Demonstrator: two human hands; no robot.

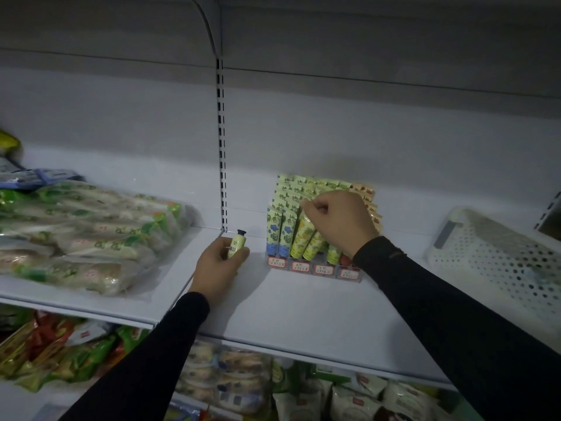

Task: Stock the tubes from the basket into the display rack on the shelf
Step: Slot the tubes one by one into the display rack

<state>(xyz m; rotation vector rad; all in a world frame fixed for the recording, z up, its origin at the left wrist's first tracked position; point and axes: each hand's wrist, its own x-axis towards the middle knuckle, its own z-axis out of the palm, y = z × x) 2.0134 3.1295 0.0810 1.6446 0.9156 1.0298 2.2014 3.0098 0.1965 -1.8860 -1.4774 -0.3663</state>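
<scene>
A clear display rack [315, 270] with red price labels stands on the white shelf [303, 308], filled with rows of upright patterned tubes [280, 235]. My right hand [340, 223] is over the rack, fingers pinched on the top of a yellow tube [302, 238] in the front rows. My left hand [220, 264] rests on the shelf left of the rack and holds a small pale yellow tube with a dark cap [236, 243], cap pointing up. The white perforated basket [498, 262] lies on the shelf at the right.
Clear bags of packaged food [88, 235] fill the shelf's left section, beyond the slotted upright [223, 165]. More packaged goods [230, 378] lie on the shelf below. Another shelf overhangs above.
</scene>
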